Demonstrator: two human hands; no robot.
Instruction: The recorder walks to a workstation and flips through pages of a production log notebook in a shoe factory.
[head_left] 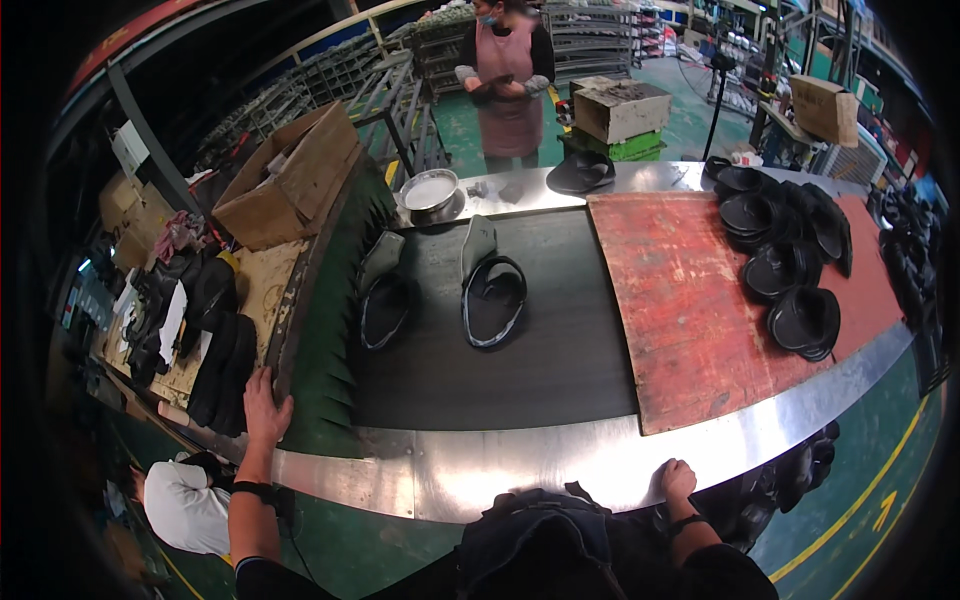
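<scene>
My left hand (266, 408) rests with fingers stretched out at the near left corner of the bench, beside long black sole-like pieces (234, 375) and the green strip curtain. Curled closed, my right hand (677, 482) lies on the near metal edge (560, 455), with nothing seen in it. Between and beyond my hands, two black shoe parts with pale rims, a left one (386, 312) and a right one (494, 305), lie on the dark conveyor belt (500, 385). A pale grey flat piece (480, 248) adjoins the right one; another (381, 258) adjoins the left one.
A worn red board (670, 320) at right carries stacks of black shoe parts (803, 322). A round white-topped dish (429, 190) and a black piece (581, 173) sit along the far edge. A cardboard box (290, 180) stands at left. A person (508, 85) stands beyond.
</scene>
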